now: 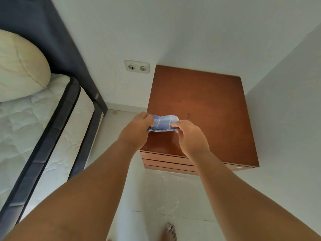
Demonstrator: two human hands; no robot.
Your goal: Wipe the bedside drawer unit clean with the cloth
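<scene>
The brown wooden bedside drawer unit (206, 101) stands in the room's corner, its flat top facing me and its drawer fronts visible along the near edge. A blue cloth with white stripes (163, 122) is bunched between both hands, just above the top's near left part. My left hand (137, 130) grips the cloth's left end. My right hand (189, 136) pinches its right end. A few small dark specks mark the top to the right of the cloth.
A bed with a pale mattress (31, 122), a cream pillow (19, 66) and a dark headboard (57, 46) fills the left. A double wall socket (137, 66) sits left of the unit. White walls enclose the unit at the back and right. My bare foot (169, 232) is on the pale floor.
</scene>
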